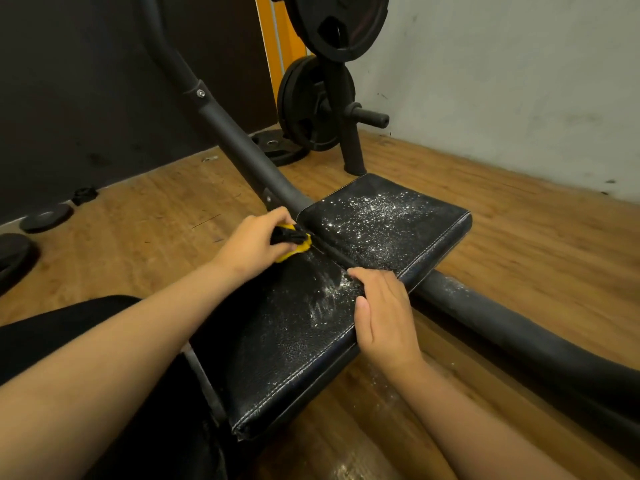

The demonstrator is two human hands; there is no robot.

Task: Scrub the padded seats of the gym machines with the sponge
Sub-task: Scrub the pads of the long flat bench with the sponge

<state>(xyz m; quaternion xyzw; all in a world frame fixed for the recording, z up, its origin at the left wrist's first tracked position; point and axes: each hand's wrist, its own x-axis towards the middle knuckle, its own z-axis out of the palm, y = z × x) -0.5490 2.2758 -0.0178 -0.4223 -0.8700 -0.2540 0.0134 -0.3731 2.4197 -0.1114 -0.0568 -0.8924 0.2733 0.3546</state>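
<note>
Now: a person leans over a low gym bench, with both bare forearms reaching onto it.
Left hand (252,237): its fingers are closed tight around a yellow foam sponge with a dark scouring face (294,242), pressing it down.
Sponge place: at the far left corner of the near black stitched vinyl seat pad (277,341), right at the gap parting it from the far black stitched vinyl seat pad (388,223).
Right hand (384,313): it holds nothing and lies flat along the near pad's right edge, close to the far right corner. The fingers are fairly straight, seemingly steadying the pad.
Near pad: it has a wet sheen, with white suds smeared into streaks toward the far right corner. I judge it largely worked over, with the far edge in hand.
Far pad: its middle is strewn with white flecks of foam or drops, none of them smeared. It looks wetted but not yet scrubbed.
Frame: a thick black steel tube (502,323) runs beneath the pads, flecked white beside the near pad's right edge.
Around: black weight plates on a rack (315,105) stand beyond the far pad, and the wooden floor (156,220) lies all round.
Left to do: by my reckoning, the near pad's far edge and then the whole far pad. No other machine's seat is in view, so I cannot say more.
</note>
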